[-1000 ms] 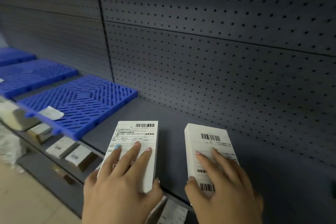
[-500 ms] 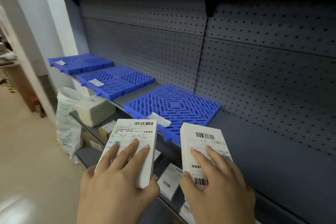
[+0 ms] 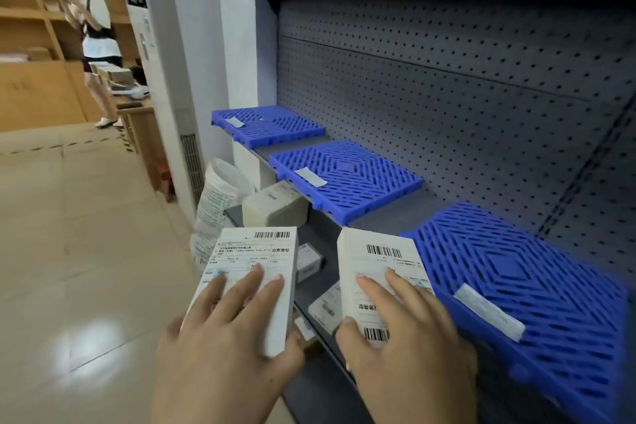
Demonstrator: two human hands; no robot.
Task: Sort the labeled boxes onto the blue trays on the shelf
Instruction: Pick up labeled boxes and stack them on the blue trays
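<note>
Left hand (image 3: pixel 220 358) gripping left box (image 3: pixel 256 256), right hand (image 3: pixel 409 355) gripping right box (image 3: pixel 373 263)

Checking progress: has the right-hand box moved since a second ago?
Yes, leftward: the right-hand box was right of the nearest blue tray, now at its left edge.
</note>
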